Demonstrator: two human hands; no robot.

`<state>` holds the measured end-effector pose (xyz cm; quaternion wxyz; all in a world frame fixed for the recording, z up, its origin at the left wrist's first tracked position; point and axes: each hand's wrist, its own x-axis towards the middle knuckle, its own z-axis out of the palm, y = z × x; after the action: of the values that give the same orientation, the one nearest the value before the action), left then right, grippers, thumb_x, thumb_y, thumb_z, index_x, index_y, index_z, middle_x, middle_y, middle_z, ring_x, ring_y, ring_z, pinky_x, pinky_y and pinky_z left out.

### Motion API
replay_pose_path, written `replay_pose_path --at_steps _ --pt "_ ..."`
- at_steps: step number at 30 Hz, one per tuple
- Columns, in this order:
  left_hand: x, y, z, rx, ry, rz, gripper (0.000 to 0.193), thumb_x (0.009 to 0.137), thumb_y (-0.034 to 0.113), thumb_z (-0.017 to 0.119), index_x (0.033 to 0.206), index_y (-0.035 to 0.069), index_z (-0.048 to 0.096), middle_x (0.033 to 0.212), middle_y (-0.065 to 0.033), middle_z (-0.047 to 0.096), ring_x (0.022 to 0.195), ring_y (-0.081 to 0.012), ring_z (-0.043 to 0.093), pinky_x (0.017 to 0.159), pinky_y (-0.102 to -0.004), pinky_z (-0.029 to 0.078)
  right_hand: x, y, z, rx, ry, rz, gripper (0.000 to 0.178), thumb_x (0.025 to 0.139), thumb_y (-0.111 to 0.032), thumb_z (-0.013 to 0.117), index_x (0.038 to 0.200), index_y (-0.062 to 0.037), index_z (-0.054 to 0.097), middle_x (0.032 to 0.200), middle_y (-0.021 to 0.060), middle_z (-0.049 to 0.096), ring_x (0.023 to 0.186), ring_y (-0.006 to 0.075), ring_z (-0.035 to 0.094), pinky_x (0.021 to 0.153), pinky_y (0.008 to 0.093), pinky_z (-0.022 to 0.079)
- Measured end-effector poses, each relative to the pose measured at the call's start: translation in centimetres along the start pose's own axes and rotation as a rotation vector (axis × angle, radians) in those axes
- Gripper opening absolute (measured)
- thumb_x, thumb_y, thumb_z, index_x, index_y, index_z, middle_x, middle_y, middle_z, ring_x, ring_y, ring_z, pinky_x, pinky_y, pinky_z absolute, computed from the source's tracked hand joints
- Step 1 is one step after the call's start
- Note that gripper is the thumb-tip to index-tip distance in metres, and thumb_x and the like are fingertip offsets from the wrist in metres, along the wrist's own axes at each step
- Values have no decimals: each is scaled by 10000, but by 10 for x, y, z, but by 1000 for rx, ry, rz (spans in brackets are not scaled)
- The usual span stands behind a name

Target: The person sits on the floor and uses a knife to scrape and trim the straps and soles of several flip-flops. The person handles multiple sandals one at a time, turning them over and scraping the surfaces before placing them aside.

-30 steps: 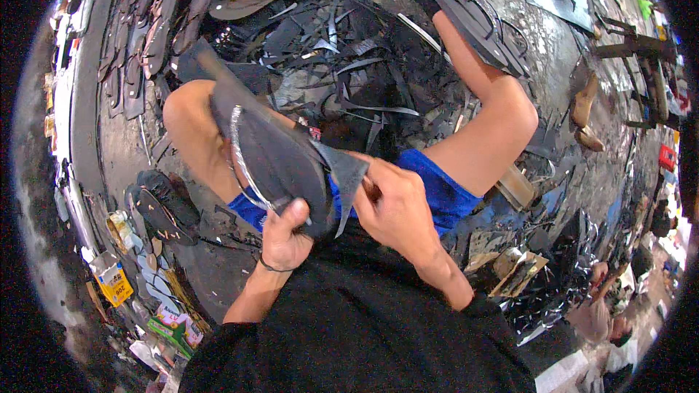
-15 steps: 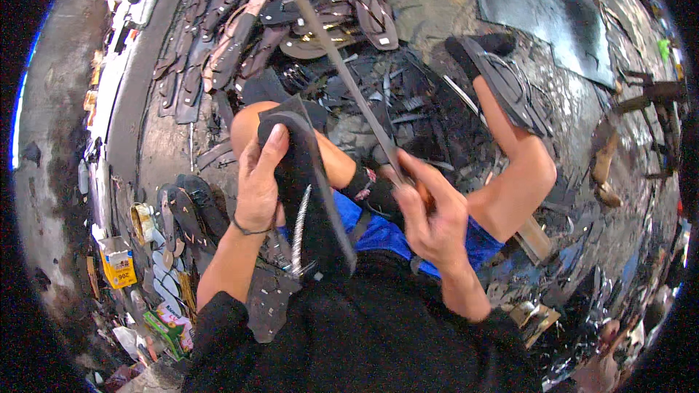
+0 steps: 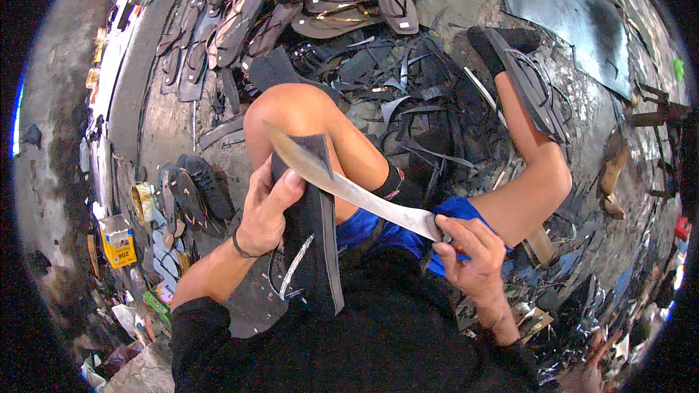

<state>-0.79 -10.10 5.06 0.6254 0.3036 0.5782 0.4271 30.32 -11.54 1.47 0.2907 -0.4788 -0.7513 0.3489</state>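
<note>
My left hand (image 3: 263, 212) is closed around a black flip-flop (image 3: 300, 231), its thumb pressed on the sole. A silvery patterned strap hangs at the flip-flop's side, and a strip of sole material stands off along the right edge. My right hand (image 3: 472, 256) grips the end of a long curved knife (image 3: 371, 207); the handle is mostly hidden by the fingers. The blade runs leftward across the upper part of the flip-flop, close to my left thumb, with its tip above my bent knee. Whether the edge touches the sole I cannot tell.
Many finished flip-flops (image 3: 331, 0) lie piled at the far side. Black offcuts (image 3: 415, 94) cover the floor before me. A dark sheet (image 3: 568, 22) lies far right. More dark sandals (image 3: 191, 193) and a yellow packet (image 3: 119, 241) are at left. My foot wears a flip-flop (image 3: 524, 87).
The knife has swung down from pointing far and upright to lying across the flip-flop. My right hand moved right and nearer. The view has shifted slightly.
</note>
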Motion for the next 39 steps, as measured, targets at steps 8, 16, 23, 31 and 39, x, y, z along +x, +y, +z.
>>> replay_pose_path --at_steps 8,16,23,31,39 --pt "2 10 25 108 -200 18 527 922 300 689 1308 -22 529 1200 -115 646 1105 -226 629 1005 -383 467 70 -44 -68 47 -330 116 279 857 -196 758 1092 -51 728 801 128 705 663 249 675 591 352 527" --pt "2 3 29 138 -256 3 407 911 222 731 1226 8 588 1103 -40 631 1066 -139 576 972 -310 437 132 -51 -64 61 -537 -39 256 862 -190 753 1065 -33 741 802 164 718 674 287 704 606 343 532" --pt "3 18 42 448 -163 341 473 873 244 773 1249 22 591 1159 -53 626 1100 -182 580 1010 -355 434 170 -54 -40 61 -685 -223 297 915 -149 669 1194 -51 698 858 168 734 738 224 715 659 321 539" --pt "-12 50 31 321 -449 252 319 782 239 822 939 37 631 842 -98 676 755 -172 640 695 -286 488 106 -21 0 372 99 -216 536 855 -3 691 1378 -75 597 915 74 622 628 99 515 552 237 434" --pt "68 -41 102 -1205 -37 52 435 991 434 570 1255 89 602 1195 -101 683 1021 -272 700 802 -452 631 79 -10 27 166 374 -174 532 793 8 744 1311 -17 627 926 124 651 708 237 604 640 313 518"
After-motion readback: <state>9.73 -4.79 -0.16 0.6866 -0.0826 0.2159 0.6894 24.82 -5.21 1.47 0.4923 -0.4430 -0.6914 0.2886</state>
